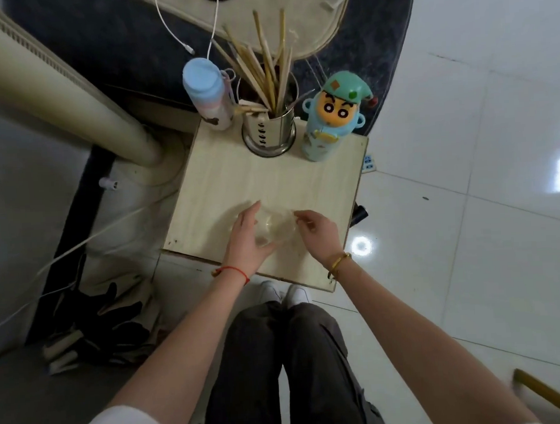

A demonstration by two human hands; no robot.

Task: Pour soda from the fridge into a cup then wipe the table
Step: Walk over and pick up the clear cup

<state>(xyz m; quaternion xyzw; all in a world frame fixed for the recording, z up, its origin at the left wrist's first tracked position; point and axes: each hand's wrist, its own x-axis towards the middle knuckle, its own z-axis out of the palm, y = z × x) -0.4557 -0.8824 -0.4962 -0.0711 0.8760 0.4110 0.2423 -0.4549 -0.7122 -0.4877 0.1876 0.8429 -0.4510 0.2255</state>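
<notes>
A clear plastic cup stands near the front of a small pale wooden table. My left hand curls round the cup's left side and holds it. My right hand pinches the cup's right rim with its fingertips. The cup is blurred and see-through, so I cannot tell what is inside it. No soda bottle, fridge or cloth is in view.
At the table's back stand a blue-capped bottle, a steel holder with several chopsticks and a cartoon-figure bottle. White tiled floor lies to the right. Cables and dark bags lie at the left.
</notes>
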